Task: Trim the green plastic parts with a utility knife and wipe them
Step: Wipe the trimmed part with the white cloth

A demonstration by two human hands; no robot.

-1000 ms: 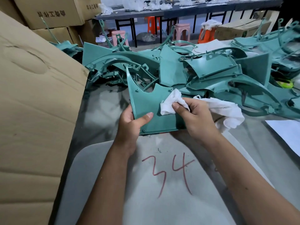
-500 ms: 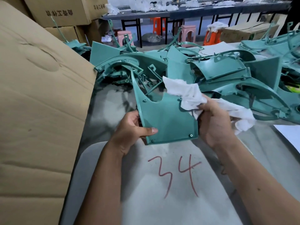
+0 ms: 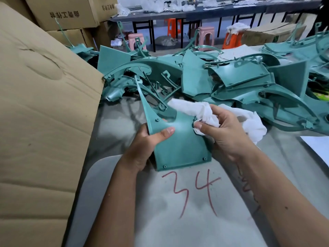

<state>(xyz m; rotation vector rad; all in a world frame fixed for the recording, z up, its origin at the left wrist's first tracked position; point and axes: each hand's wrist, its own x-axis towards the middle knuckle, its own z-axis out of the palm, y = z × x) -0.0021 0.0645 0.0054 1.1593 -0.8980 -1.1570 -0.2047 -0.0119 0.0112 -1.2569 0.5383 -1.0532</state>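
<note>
Between both hands [image 3: 142, 147], green panel [image 3: 179, 147], cloth [image 3: 201, 111] at its right edge.

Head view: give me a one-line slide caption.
Left hand grips a green plastic panel while the right hand holds a white cloth against its upper edge.
</note>
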